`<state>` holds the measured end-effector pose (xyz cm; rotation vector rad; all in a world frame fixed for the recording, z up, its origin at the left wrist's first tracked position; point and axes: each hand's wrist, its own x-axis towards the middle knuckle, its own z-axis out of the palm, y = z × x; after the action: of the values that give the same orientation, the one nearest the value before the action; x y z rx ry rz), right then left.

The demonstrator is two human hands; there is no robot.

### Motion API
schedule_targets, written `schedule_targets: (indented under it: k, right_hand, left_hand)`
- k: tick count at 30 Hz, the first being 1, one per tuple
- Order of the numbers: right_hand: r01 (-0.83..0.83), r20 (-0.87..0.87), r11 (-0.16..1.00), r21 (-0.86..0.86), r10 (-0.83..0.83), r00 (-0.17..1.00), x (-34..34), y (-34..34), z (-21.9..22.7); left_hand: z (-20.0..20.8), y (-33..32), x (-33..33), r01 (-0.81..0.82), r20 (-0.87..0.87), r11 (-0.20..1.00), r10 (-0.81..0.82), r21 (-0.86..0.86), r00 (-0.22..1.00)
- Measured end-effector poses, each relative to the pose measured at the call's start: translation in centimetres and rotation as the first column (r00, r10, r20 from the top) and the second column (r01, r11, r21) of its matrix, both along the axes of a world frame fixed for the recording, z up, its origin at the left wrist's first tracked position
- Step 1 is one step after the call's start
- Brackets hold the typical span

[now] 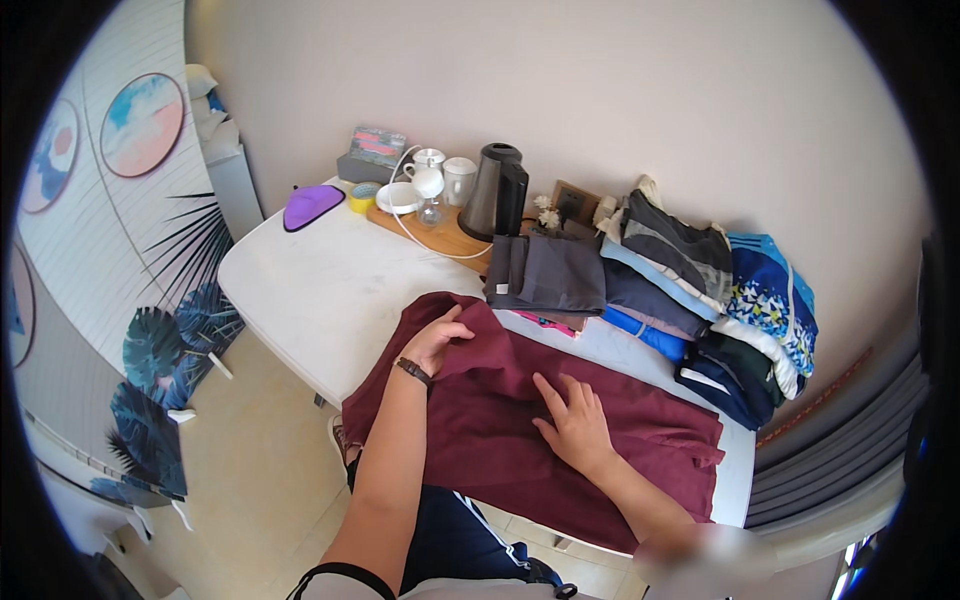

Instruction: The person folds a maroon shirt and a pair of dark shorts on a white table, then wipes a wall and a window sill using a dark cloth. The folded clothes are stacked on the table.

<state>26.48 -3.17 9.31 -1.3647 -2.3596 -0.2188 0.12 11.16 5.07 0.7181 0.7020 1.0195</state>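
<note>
Sleeve, pale with black trim (340, 582), one, at the lower edge of view; bare left forearm (385, 480) beyond it. Maroon cloth (650, 420), one, rumpled, spread along the near edge of the desk (300, 300), from the near-left edge toward the near-right corner, partly covering the near edge; any overhang could draw the piece floorward if both hands lift together. Right hand (578, 425), one, laid on the middle of the cloth, fingers spread; pressing while the other side is pulled would likely set creases. Bracelet (413, 371), dark, one, at the left wrist; liable to snag the fabric if dragged. Left hand (438, 342), one, on the cloth's left part, fingers loosely curled; whether they pinch a fold cannot be told. Grey folded garment (548, 275), topping a stack close against the cloth's far side; a sideways tug there might topple it. Folded clothes (690, 265), several, heaped toward the desk's far-right edge; uneven, prone to slumping if nudged. White cable (425, 240), looped over a wooden board (452, 238) near the far edge; cloth flung that way could hook it and disturb the kettle (490, 195).
</note>
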Motion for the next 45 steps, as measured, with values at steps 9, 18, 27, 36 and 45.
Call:
schedule_targets:
  k: [9, 18, 27, 36, 45]
  right_hand:
    - [-0.109, -0.105, 0.964, 0.241, 0.138, 0.985, -6.7, 6.4, -2.8]
    - [-0.269, -0.636, 0.871, -0.412, -0.064, 0.769, -0.6, 12.0, -1.0]
    - [0.005, 0.012, 0.987, 0.163, -0.007, 1.0, -7.7, 5.0, -0.3]
    - [-0.498, -0.657, 0.764, -0.41, 0.131, 0.742, -5.6, 7.0, -1.5]
    - [-0.2, -0.271, 0.977, 0.074, 0.213, 0.939, -8.0, 3.0, 0.6]
  left_hand:
    - [-3.6, 2.6, -1.8, 0.235, 0.436, 0.964, -0.267, 0.127, 0.859]
    - [-0.9, 1.4, -0.4, 0.087, 0.059, 0.97, -0.076, -0.225, 0.995]
    - [-2.0, 1.7, -0.1, -0.1, -0.266, 0.992, 0.077, -0.074, 0.961]
    - [-3.6, 2.5, 0.8, -0.129, -0.362, 0.987, 0.156, 0.099, 0.919]
    - [-2.7, 1.5, -0.5, -0.257, -0.783, 0.848, 0.528, 0.464, 0.329]
